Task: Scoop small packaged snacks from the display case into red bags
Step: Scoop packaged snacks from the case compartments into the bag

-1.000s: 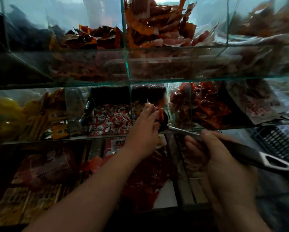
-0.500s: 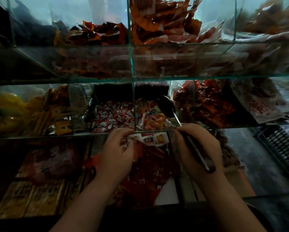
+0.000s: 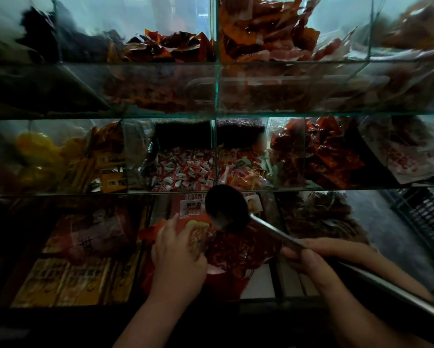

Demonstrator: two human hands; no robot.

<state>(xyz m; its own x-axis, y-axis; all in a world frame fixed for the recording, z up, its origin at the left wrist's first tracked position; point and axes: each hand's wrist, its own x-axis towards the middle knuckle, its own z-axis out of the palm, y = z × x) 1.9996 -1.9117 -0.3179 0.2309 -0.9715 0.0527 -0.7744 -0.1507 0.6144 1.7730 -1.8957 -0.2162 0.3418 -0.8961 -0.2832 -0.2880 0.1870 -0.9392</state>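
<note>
over a crinkly red bag [image 3: 236, 249], a round dark ladle [image 3: 226, 209].

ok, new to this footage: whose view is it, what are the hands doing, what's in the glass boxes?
No robot: one wide-angle camera on a person's head looks forward and down, so both arms are the wearer's own. Ahead stands a glass display case split into compartments of small packaged snacks, such as red-and-white wrapped candies. The left hand grips a red bag. The right hand grips the handle of a dark ladle, its bowl close over the bag. What the bowl holds is too dark to tell.
</note>
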